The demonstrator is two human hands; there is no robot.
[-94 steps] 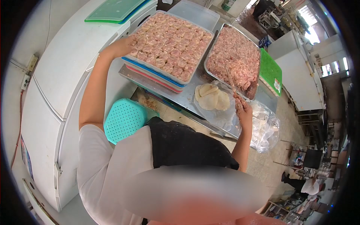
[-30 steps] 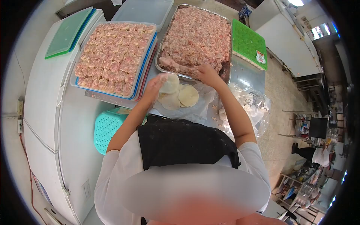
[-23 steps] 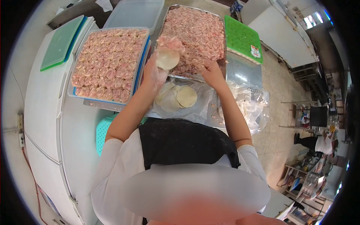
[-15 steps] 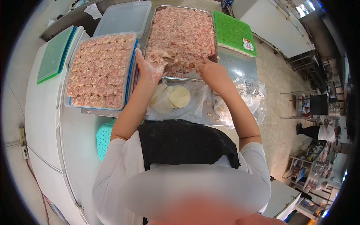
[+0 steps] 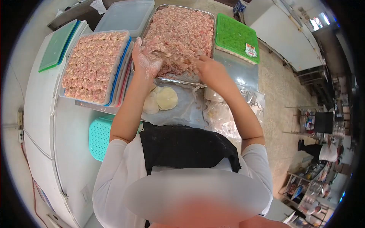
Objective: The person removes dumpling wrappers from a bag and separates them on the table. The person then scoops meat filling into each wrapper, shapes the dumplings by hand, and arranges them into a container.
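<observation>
My left hand (image 5: 147,64), dusted white, is cupped palm up at the near left edge of a metal tray, its thumb raised. It holds a lump of raw ground meat (image 5: 155,46); whether a wrapper lies under it I cannot tell. Closed around a meat-smeared spatula (image 5: 186,60), my right hand (image 5: 209,71) is over the tray's near right part. The spatula points left toward my left hand. Raw ground meat (image 5: 180,28) fills the metal tray (image 5: 214,38). Pale round dumpling wrappers (image 5: 167,98) lie on plastic just in front of it.
Rows of meat dumplings (image 5: 93,62) fill a stacked container on the left. A green-lidded container (image 5: 237,38) stands right of the tray. A clear plastic bag (image 5: 228,117) lies under my right forearm. A turquoise basket (image 5: 100,138) is below left. Another person (image 5: 327,152) stands far right.
The view has shifted slightly, and things on the table appear a little further left. My left hand's palm shows more. My right hand stays over the tray with the spatula.
</observation>
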